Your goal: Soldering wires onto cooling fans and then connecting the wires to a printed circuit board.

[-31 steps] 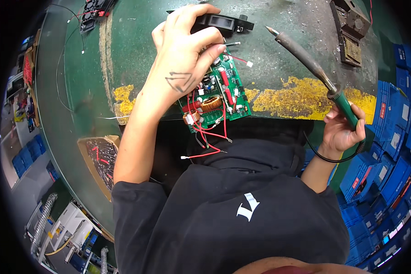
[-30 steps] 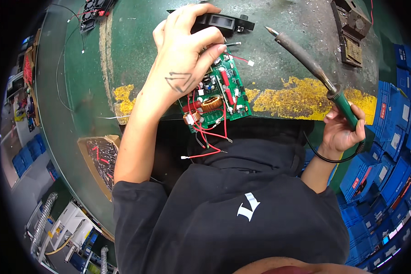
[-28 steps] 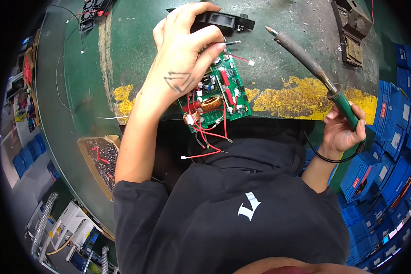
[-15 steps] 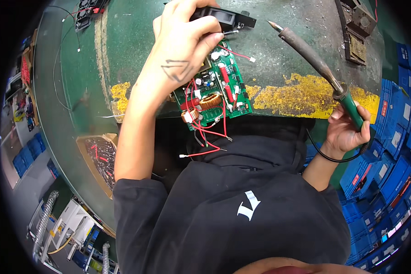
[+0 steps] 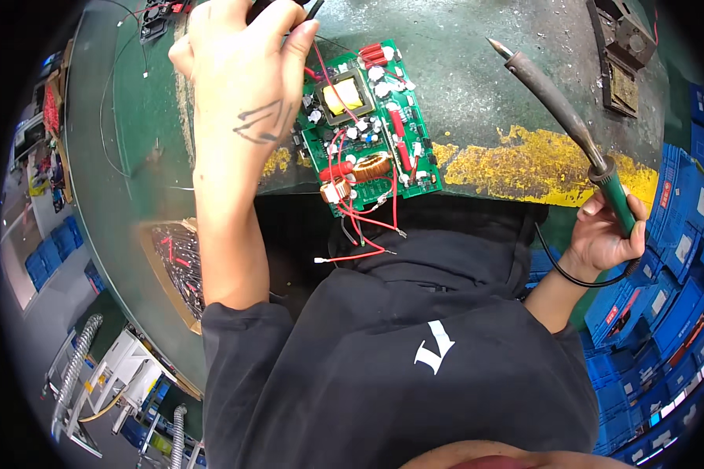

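My left hand (image 5: 246,74) is closed around a black panel piece (image 5: 315,9) at the top edge, mostly hidden behind the fingers. Red and black wires run from near that hand to a green circuit board (image 5: 411,100), which lies at the table's front edge. The board carries a yellow-cored transformer (image 5: 343,97), copper-wound coils (image 5: 371,166) and red parts. Loose red wires (image 5: 368,255) with metal ends hang off its near side. At right, my right hand (image 5: 606,234) grips a soldering iron (image 5: 619,205) by its green handle, its tip pointing up and left, away from the board.
The green table (image 5: 461,86) has a worn yellow front strip (image 5: 516,168). A metal soldering stand (image 5: 627,47) is at the far right, a black fan (image 5: 155,19) far left. A cardboard box (image 5: 176,270) of small parts sits by my left forearm. Blue bins (image 5: 680,227) stack at right.
My left hand has moved left with the black panel piece, uncovering the board's far part and transformer. My right hand keeps hold of the soldering iron; the whole view has shifted slightly.
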A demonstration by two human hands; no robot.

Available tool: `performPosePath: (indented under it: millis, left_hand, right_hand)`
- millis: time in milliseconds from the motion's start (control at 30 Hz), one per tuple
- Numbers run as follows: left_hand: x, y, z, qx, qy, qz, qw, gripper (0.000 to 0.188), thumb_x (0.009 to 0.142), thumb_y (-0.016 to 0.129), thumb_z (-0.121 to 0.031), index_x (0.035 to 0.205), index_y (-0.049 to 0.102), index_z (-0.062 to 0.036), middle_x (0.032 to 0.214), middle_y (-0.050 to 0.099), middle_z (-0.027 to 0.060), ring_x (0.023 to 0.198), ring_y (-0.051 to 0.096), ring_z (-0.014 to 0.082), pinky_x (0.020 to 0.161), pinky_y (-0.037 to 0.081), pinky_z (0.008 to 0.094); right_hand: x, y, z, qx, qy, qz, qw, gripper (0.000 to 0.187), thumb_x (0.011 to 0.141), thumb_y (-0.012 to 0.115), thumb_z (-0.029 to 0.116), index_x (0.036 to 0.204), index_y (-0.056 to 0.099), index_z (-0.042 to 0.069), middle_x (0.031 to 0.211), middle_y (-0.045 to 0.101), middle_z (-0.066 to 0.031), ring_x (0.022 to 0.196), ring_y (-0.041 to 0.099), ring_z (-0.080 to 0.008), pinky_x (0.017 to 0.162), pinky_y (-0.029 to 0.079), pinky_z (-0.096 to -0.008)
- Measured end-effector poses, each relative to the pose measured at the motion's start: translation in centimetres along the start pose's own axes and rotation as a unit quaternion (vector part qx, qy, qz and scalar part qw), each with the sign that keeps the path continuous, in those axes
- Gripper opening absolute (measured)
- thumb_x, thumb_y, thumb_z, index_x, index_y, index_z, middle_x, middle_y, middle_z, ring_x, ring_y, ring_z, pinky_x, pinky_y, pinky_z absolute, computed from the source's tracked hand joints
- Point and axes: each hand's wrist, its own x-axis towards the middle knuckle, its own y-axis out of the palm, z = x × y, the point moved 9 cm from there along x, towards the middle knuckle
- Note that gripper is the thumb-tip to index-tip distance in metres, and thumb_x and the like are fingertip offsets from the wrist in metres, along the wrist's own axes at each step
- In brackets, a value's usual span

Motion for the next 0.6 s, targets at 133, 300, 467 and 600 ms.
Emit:
performPosePath:
  millis: [133,300,467,600]
  left_hand:
    - [-0.8,-1.2,-1.5,0.096,0.050,-0.038,0.993,0.024,0.069,0.075,-0.006,0.090,0.064,-0.0046,0.124,0.059,0.0168,0.112,0.053,0.0348,0.092,0.033,0.0436]
    - [-0.9,-0.6,-1.2,0.098,0.063,-0.013,0.993,0.022,0.071,0.074,-0.008,0.091,0.063,-0.0055,0.123,0.059,0.0149,0.112,0.052,0.0341,0.094,0.032,0.0444]
    - [0.5,0.6,0.7,0.052,0.065,0.040,0.996,0.013,0.078,0.068,-0.006,0.088,0.061,-0.0053,0.118,0.060,0.0153,0.109,0.052,0.0358,0.097,0.033,0.0465]
    - [-0.2,4.1,3.6,0.042,0.107,0.128,0.985,0.019,0.088,0.065,-0.025,0.094,0.067,-0.0075,0.120,0.062,0.0067,0.110,0.054,0.0268,0.098,0.033,0.0470]
  right_hand:
    - [0.2,0.4,0.2,-0.007,-0.004,0.010,1.000,0.048,0.094,0.043,0.042,0.114,0.065,0.004,0.107,0.069,-0.0213,0.067,0.064,-0.0296,0.049,0.049,-0.0330]
    - [0.4,0.3,-0.1,-0.007,0.001,0.006,1.000,0.047,0.094,0.044,0.041,0.114,0.065,0.004,0.106,0.069,-0.0217,0.067,0.065,-0.0298,0.049,0.050,-0.0325]
    - [0.8,0.9,-0.2,-0.002,0.011,0.016,1.000,0.046,0.094,0.045,0.041,0.114,0.065,0.004,0.108,0.068,-0.0219,0.068,0.065,-0.0301,0.051,0.051,-0.0328]
    - [0.9,0.3,-0.6,-0.009,-0.005,-0.017,1.000,0.049,0.096,0.042,0.043,0.116,0.062,0.004,0.100,0.065,-0.0262,0.064,0.065,-0.0311,0.044,0.053,-0.0341]
